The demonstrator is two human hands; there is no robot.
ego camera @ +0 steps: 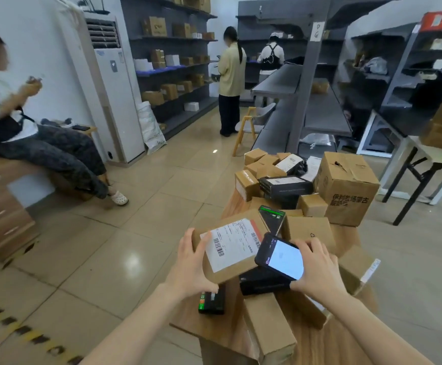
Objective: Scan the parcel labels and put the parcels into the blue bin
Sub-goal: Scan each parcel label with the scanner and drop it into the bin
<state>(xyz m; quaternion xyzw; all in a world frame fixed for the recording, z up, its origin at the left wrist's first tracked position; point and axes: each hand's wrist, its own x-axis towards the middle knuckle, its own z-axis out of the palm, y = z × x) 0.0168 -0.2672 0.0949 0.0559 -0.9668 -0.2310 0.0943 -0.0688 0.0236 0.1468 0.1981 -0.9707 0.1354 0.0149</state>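
Observation:
My left hand (191,262) grips the left edge of a flat brown cardboard parcel (230,270) with a white barcode label (231,243) facing up, held above the wooden table (214,327). My right hand (317,267) holds a black phone (280,256), its lit screen turned up, over the parcel's right end. Several more parcels lie around on the table: brown boxes (307,230), a black box (263,281) under the phone, and a large carton (346,188). No blue bin is in view.
A person sits at the left on a wooden desk (1,212). Two people stand by grey shelving (301,83) further back. A wooden chair (251,125) stands in the aisle. A folding table (425,159) with cartons is at the right. The tiled floor spreads out left of the table.

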